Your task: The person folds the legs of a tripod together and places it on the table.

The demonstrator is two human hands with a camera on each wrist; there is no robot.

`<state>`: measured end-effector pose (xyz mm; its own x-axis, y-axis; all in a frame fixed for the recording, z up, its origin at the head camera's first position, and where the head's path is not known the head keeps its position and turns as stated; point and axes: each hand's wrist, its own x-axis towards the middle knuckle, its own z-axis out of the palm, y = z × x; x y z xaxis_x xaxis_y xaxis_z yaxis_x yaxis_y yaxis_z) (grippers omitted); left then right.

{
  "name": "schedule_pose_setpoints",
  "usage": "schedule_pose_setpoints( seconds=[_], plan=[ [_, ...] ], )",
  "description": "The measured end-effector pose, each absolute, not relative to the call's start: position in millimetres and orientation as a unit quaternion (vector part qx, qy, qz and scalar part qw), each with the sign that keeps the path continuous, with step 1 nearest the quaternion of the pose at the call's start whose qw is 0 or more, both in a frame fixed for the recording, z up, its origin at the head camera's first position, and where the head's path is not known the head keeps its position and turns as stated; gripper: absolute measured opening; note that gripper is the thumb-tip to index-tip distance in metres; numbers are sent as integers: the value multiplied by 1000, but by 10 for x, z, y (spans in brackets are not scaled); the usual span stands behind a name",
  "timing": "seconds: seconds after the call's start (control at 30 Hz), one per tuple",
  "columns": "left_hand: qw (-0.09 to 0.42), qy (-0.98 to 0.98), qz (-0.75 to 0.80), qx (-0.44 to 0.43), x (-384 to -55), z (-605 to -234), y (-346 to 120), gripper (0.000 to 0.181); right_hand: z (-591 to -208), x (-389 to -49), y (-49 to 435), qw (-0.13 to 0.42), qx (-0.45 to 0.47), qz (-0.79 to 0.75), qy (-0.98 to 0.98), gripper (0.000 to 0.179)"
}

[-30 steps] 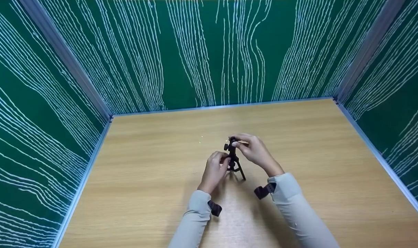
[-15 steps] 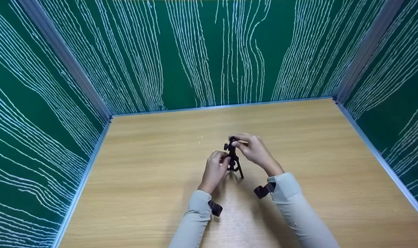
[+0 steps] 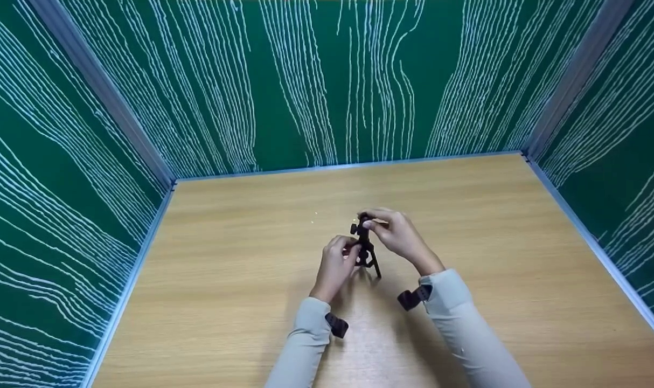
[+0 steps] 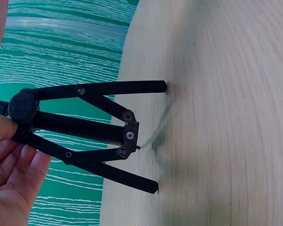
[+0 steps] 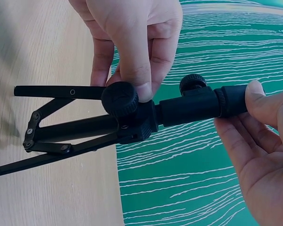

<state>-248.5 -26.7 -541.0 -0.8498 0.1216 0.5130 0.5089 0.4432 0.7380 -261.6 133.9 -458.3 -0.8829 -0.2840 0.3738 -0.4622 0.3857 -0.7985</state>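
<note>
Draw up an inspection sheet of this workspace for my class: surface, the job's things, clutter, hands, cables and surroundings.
Surface: pale wood-grain tabletop.
Job's things: small black tripod, legs spread, feet down at the tabletop; whether every foot touches is unclear.
Clutter: a few bright specks beyond the hands, too small to identify; otherwise nothing seen.
Hands: left hand holds the tripod beside its lower knob; right hand pinches its top end.
Cables: nothing seen.
Surroundings: green panels with wavy white lines, grey posts at the corners.

A pale wooden table (image 3: 241,296) (grain showing) carries a black tripod (image 4: 80,128) on spread legs (image 4: 141,87).
</note>
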Motion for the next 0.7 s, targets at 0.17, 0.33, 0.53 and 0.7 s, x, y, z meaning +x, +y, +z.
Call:
schedule_pose_setpoints(
  seconds=[0.17, 0.33, 0.53, 0.7],
  plan=[
    [181, -825, -504, -178, -2497, -5422, -263, 9, -4590, -2615, 1340, 82, 222, 514, -825, 24],
    [182, -823, -507, -180, -2504, -5435, -270, 10, -4613, -2613, 1341, 83, 217, 520, -822, 26],
    [186, -820, -509, -182, -2511, -5452, -276, 10, -4634, -2604, 1344, 89, 220, 525, -817, 28],
    [172, -816, -520, -185, -2494, -5463, -292, 13, -4643, -2595, 1342, 98, 226, 525, -815, 29]
  ],
)
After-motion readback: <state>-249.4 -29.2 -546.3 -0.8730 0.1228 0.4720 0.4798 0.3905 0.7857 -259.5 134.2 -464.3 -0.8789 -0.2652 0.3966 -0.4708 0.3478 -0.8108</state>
